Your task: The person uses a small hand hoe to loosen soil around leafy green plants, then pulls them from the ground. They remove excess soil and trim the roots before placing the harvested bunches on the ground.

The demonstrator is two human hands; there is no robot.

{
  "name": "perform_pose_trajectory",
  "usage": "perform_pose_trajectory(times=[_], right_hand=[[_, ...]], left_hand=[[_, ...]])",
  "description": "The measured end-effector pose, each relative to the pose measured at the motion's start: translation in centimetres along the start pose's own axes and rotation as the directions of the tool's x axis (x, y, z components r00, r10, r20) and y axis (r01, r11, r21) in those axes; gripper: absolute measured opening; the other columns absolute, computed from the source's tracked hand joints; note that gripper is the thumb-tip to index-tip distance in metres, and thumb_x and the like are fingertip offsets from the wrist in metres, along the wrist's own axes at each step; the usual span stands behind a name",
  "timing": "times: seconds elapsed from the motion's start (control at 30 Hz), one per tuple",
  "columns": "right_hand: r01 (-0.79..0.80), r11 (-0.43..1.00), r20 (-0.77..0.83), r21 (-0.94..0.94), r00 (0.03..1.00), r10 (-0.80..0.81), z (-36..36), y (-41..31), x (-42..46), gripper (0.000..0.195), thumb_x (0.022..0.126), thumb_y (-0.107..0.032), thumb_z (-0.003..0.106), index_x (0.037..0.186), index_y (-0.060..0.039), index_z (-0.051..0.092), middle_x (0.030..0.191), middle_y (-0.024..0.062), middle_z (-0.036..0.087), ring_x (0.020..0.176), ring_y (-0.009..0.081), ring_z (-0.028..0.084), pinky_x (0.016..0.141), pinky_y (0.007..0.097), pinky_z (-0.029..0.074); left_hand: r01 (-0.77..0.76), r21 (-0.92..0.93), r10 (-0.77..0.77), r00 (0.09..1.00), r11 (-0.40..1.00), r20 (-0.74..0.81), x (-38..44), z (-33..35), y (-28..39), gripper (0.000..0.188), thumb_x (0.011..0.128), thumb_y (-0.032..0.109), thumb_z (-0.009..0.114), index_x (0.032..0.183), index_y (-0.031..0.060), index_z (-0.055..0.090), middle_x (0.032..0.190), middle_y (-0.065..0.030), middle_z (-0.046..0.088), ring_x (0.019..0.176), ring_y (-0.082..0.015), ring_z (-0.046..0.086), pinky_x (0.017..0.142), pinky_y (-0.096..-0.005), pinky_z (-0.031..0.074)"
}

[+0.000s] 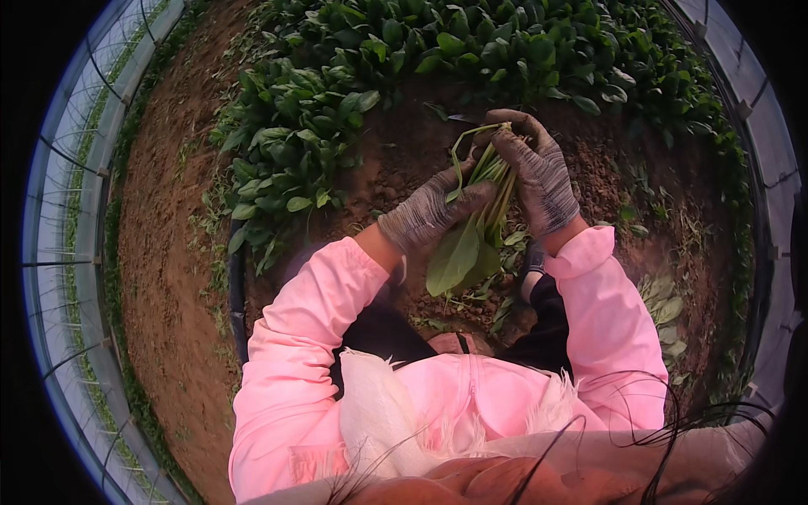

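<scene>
My left hand, in a soiled knit work glove, is closed around the stems of a bunch of leafy greens, whose broad leaves hang down towards me. At the upper, root end of the bunch, the gloved fingers of my right hand pinch the stem bases. One thin stem bends out to the left over my left hand. A small blade sticks out just left of my right fingertips; its handle is hidden, apparently within that hand.
Dense rows of spinach-like plants grow ahead and to the left. Cut leafy greens lie on the soil at right. A dark hose or pipe runs along the bed's left side. Plastic-film greenhouse walls curve along both sides.
</scene>
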State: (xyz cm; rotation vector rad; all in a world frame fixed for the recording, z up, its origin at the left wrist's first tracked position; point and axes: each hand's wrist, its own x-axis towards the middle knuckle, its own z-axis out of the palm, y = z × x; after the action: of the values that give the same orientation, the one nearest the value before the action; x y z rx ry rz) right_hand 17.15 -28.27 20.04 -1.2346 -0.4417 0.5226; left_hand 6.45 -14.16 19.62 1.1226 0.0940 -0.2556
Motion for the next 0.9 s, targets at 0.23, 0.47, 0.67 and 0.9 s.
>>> perform_pose_trajectory(times=[0.23, 0.47, 0.67, 0.9], right_hand=[[0.025, 0.996, -0.061, 0.088, 0.998, -0.02, -0.2, -1.2, 0.3, 0.026, 0.094, -0.009, 0.059, 0.118, 0.0003, 0.055, 0.1, 0.0074, 0.064, 0.092, 0.0103, 0.061, 0.081, 0.0228, 0.049], [0.066, 0.96, -0.086, -0.273, 0.992, -0.093, 0.5, -1.0, 0.1, 0.028, 0.094, -0.009, 0.059, 0.12, -0.0001, 0.055, 0.103, 0.0037, 0.059, 0.089, 0.008, 0.053, 0.081, 0.0214, 0.046], [0.098, 0.991, -0.2, -0.094, 0.973, -0.115, 2.4, -0.7, -0.4, 0.036, 0.094, -0.017, 0.061, 0.125, -0.0021, 0.051, 0.107, 0.0049, 0.058, 0.094, 0.0104, 0.055, 0.084, 0.0252, 0.047], [0.151, 0.807, -0.323, 0.572, 0.945, 0.052, 2.6, -0.1, 1.3, 0.057, 0.093, -0.053, 0.055, 0.124, -0.0052, 0.048, 0.121, 0.0116, 0.054, 0.111, 0.0257, 0.052, 0.101, 0.039, 0.041]], left_hand=[[-0.256, 0.251, 0.346, 0.83, 0.933, -0.437, 2.5, -6.6, -1.5, 0.059, 0.087, 0.024, 0.068, 0.138, 0.0085, 0.042, 0.129, -0.0033, 0.051, 0.113, -0.0129, 0.05, 0.099, -0.028, 0.041], [-0.468, 0.843, 0.829, 0.557, 0.266, 0.048, 2.3, -5.1, 0.8, 0.082, 0.084, 0.034, 0.073, 0.147, 0.0063, 0.028, 0.145, -0.0147, 0.036, 0.132, -0.0282, 0.039, 0.108, -0.0385, 0.035], [-0.56, 0.59, 0.656, 0.752, 0.581, 0.067, 4.3, -1.1, -3.3, 0.083, 0.086, 0.031, 0.072, 0.148, 0.0069, 0.024, 0.141, -0.0098, 0.041, 0.131, -0.0189, 0.039, 0.109, -0.0348, 0.032], [-0.564, 0.177, 0.59, 0.784, 0.807, -0.194, 6.2, 0.3, -5.4, 0.068, 0.088, 0.027, 0.071, 0.141, 0.0065, 0.033, 0.129, -0.0079, 0.051, 0.114, -0.0162, 0.049, 0.098, -0.0336, 0.042]])
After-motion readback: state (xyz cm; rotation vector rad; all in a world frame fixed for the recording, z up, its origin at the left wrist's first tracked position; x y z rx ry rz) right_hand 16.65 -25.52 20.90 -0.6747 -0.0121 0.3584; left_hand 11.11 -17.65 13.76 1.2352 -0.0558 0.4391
